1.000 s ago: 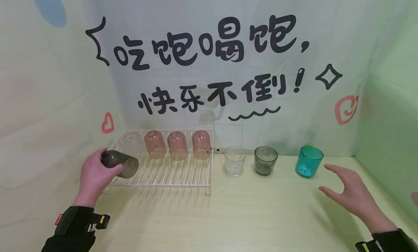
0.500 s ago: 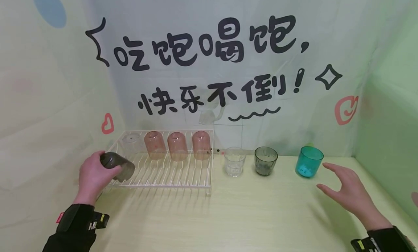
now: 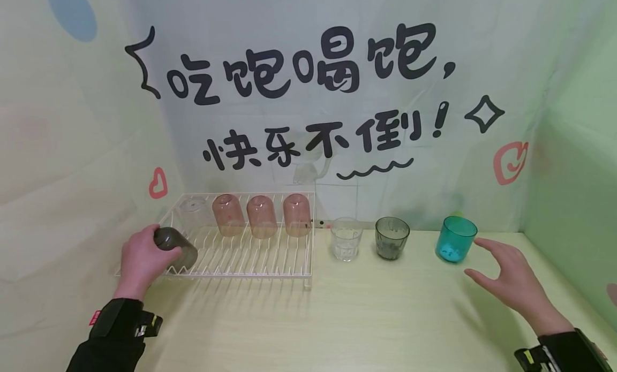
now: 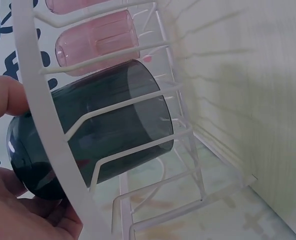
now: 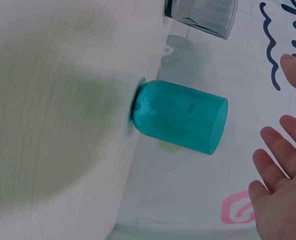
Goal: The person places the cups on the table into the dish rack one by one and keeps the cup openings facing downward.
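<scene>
The dark cup, mouth down and tilted, has come lower at the front left of the white rack, the left hand gripping its base end; setting it down looks nearly complete, though rim contact is hard to tell. The right hand, spread and holding nothing, has edged nearer the teal cup on the tabletop.

Pale table: white rack at left; upright clear glass, grey glass, teal glass to right.
</scene>
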Demonstrator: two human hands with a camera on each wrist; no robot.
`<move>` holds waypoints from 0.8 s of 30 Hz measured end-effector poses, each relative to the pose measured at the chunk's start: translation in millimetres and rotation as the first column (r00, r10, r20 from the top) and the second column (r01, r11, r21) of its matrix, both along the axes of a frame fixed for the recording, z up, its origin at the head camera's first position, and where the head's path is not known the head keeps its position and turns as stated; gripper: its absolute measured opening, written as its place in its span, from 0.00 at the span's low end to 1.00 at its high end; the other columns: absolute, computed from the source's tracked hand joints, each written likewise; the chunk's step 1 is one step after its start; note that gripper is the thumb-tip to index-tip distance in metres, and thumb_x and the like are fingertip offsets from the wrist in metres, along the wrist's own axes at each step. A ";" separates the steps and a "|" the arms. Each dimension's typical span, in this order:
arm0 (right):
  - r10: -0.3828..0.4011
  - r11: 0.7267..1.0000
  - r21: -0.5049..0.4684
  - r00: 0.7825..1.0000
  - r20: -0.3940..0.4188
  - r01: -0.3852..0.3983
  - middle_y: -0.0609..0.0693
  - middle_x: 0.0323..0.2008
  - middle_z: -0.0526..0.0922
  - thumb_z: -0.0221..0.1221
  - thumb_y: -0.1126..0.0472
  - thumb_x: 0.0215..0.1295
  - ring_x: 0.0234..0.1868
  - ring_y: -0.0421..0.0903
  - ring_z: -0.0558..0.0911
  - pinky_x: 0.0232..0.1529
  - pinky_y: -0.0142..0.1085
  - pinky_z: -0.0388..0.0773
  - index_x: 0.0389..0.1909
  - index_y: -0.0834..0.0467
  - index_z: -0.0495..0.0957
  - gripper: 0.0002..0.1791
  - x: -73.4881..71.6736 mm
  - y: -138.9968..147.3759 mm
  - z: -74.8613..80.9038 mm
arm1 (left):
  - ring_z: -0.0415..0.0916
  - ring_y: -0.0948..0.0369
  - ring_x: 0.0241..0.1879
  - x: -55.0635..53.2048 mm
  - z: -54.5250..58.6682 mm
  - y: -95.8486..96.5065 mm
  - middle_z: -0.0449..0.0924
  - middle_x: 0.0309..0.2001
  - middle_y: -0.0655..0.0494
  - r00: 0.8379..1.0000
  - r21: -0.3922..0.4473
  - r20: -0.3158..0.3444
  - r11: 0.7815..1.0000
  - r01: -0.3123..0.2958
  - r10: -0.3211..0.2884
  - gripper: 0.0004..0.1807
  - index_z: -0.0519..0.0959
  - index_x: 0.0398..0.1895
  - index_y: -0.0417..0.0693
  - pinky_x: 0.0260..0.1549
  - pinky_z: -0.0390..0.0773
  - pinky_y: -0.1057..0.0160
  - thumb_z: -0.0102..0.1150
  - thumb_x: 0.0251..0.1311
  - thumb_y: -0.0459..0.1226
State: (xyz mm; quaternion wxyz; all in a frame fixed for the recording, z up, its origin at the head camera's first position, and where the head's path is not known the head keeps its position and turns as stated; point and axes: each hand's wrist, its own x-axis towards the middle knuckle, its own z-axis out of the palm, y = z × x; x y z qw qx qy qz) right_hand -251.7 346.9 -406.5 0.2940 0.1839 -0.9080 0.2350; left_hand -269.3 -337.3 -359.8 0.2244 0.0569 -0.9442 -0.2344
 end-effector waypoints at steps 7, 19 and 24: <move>0.007 1.000 0.002 1.000 -0.008 -0.007 0.60 0.50 0.72 0.68 0.54 0.42 0.50 0.60 0.67 0.50 0.57 0.58 0.55 0.61 0.67 0.37 -2.8 -0.6 -0.7 | 0.64 0.41 0.41 -3.8 -2.9 -1.7 0.68 0.46 0.31 1.000 -0.023 0.018 1.000 -0.015 0.016 0.39 0.61 0.56 0.30 0.34 0.69 0.44 0.61 0.44 0.46; 0.006 1.000 0.005 1.000 -0.010 -0.006 0.60 0.50 0.72 0.69 0.55 0.41 0.51 0.59 0.67 0.49 0.57 0.58 0.55 0.59 0.67 0.37 -6.7 -1.2 0.9 | 0.64 0.40 0.40 -7.9 -3.3 -1.9 0.67 0.46 0.30 0.997 -0.034 0.075 0.999 0.013 -0.010 0.38 0.60 0.55 0.29 0.35 0.70 0.42 0.59 0.46 0.46; 0.001 1.000 0.004 1.000 -0.005 -0.001 0.60 0.50 0.72 0.68 0.55 0.42 0.51 0.59 0.67 0.49 0.57 0.58 0.55 0.59 0.67 0.36 -9.6 -1.0 2.0 | 0.65 0.40 0.39 -11.9 -5.4 -3.5 0.68 0.44 0.31 0.997 -0.059 0.076 0.998 0.027 -0.023 0.37 0.60 0.53 0.29 0.33 0.70 0.43 0.58 0.47 0.46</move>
